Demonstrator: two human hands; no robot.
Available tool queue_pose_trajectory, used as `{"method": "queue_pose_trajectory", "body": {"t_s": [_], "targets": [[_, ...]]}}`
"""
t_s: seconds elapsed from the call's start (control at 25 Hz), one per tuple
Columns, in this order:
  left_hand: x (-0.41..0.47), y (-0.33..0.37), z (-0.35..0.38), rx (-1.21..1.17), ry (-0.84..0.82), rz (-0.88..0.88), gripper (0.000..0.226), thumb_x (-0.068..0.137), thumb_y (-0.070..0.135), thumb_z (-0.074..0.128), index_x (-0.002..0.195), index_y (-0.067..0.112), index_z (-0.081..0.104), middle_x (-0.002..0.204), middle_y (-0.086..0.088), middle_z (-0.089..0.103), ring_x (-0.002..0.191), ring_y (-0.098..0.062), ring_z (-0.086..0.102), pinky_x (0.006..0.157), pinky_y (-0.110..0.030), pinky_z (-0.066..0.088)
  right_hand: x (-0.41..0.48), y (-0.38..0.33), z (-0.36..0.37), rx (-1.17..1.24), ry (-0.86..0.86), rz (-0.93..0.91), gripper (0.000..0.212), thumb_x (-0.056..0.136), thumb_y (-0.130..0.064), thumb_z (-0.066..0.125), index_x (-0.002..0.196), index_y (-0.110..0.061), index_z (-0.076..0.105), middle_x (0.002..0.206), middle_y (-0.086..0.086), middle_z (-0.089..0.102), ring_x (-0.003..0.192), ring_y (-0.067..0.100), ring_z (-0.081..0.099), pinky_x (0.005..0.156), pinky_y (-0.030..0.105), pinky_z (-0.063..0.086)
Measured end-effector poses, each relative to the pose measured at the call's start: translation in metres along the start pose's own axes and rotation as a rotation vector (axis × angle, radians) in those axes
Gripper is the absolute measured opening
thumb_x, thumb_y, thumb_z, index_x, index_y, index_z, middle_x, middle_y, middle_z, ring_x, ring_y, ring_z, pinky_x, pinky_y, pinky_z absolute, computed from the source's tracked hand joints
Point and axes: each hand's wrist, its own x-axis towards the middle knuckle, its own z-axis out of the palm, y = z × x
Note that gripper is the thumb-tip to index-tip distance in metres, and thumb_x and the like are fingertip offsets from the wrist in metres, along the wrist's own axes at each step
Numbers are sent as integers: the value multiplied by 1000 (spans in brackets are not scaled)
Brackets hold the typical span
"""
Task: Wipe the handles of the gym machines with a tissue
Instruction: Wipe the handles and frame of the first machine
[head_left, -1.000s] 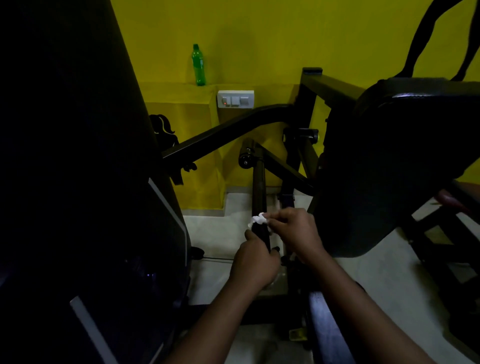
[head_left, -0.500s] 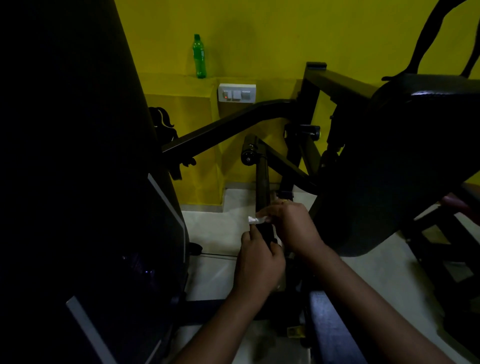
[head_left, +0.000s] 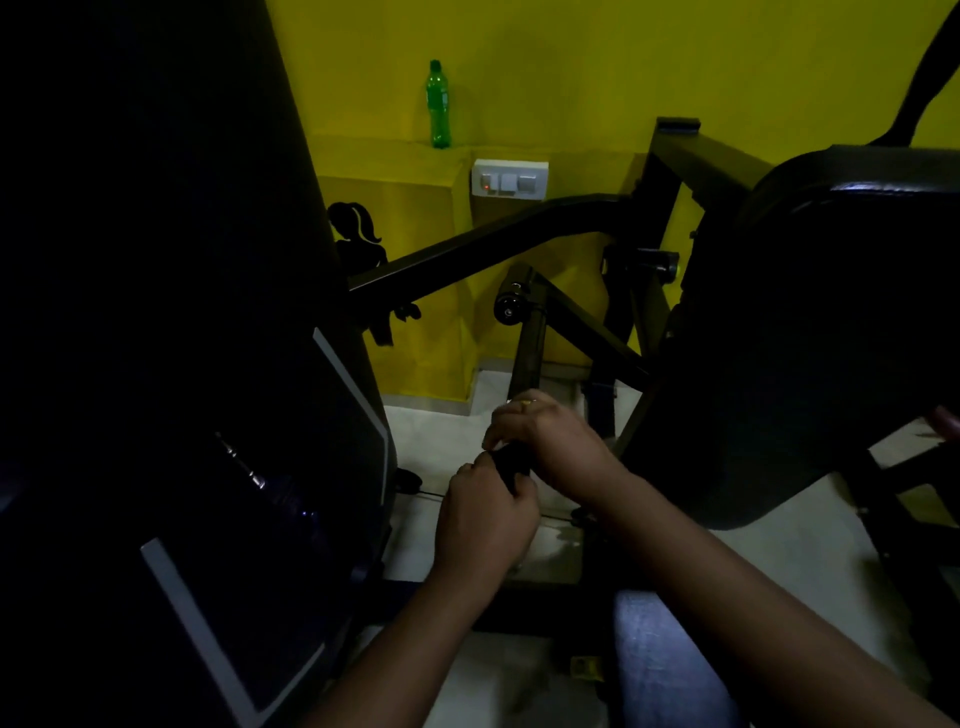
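Handle (head_left: 527, 358), a dark upright bar on the gym machine, stood low at the centre. The left grip (head_left: 483, 519) was clamped round its lower end. The right grip (head_left: 548, 441) was curled over it just above, the tissue hidden, presumably under those fingers. Wiping well meant steadying the bar below while twisting the tissue along its whole length. A green bottle (head_left: 438, 104) stood on the wall ledge (head_left: 363, 150); its contents could not be told.

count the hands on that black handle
2. The left hand grips the handle near its lower end; the right hand wraps it just above, nearer the wall.
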Motion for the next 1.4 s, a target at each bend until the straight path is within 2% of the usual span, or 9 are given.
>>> {"method": "queue_pose_trajectory", "body": {"t_s": [0.16,0.36,0.48,0.68,0.88,1.04,1.12,1.28,1.4], "targets": [[1,3,-1,69,-19,-31,25,96,37,41,107,20,56,93,-6,63,84,-24,60,67,-33,46,13,26,17,-59,198,-14,17,72,-16,71,89,-15,73,90,2,70,87,27,56,65,24,33],[0,7,4,169,-52,-82,31,100,40,30,109,20,52,97,-7,63,89,-28,59,78,-39,49,-5,0,50,460,654,534,24,76,0,64,95,-12,74,92,5,64,86,22,58,68,21,38],[-1,7,3,180,60,-48,34,100,41,33,96,21,60,82,1,61,72,-16,56,63,-30,45,-36,-36,56,743,756,741,17,91,-10,59,98,-21,70,94,-6,67,89,8,59,76,19,46],[1,1,4,100,103,-52,26,94,40,42,93,29,65,83,1,59,70,-14,55,57,-27,38,10,2,64,1442,673,1295,13,94,-17,60,86,-25,66,86,3,69,75,17,64,73,36,57],[5,0,2,64,24,-88,43,97,43,41,139,35,46,128,-4,50,107,-20,55,82,-28,41,-3,-3,70,2312,165,1194,22,100,-8,43,97,2,62,84,19,63,74,27,64,83,36,55],[10,-1,2,31,-142,-137,57,100,45,33,154,34,16,153,-7,35,137,-26,37,107,-36,33,-13,0,69,2225,39,1147,28,94,8,35,101,2,60,86,20,66,67,25,70,62,33,60],[13,-3,3,14,-197,-159,61,100,49,30,155,33,7,154,-7,34,139,-27,35,111,-39,31,5,17,68,2199,150,1225,25,98,4,35,100,0,59,78,17,67,64,22,69,61,30,60],[16,-6,4,32,-204,-175,61,99,53,27,154,36,7,153,-7,37,138,-28,37,111,-41,33,20,22,68,1982,463,1304,15,97,-6,52,106,-5,64,89,13,66,78,22,63,85,37,55],[15,-6,5,83,-196,-148,56,99,55,24,151,38,16,137,-8,55,124,-28,52,104,-41,41,-8,-7,62,1629,701,1199,12,93,-5,59,93,-14,66,83,7,69,74,19,63,68,30,53]]}}
